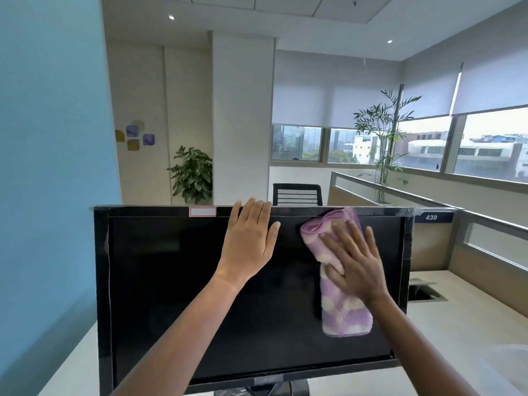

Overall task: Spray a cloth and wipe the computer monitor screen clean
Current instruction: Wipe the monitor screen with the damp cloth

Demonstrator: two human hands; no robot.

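A black computer monitor (160, 281) stands right in front of me, its screen dark. My left hand (247, 238) grips the monitor's top edge near the middle, fingers curled over the bezel. A folded purple and cream cloth (343, 312) lies flat against the upper right part of the screen. My right hand (354, 261) presses on the cloth with fingers spread. The cloth's lower half hangs below the palm. No spray bottle is in view.
The monitor sits on a pale desk (468, 318) with a cable hatch (423, 291) to the right. A partition with a label reading 439 (431, 217) rises behind. A black office chair (297, 194) stands beyond the monitor. A blue wall (51, 138) is on the left.
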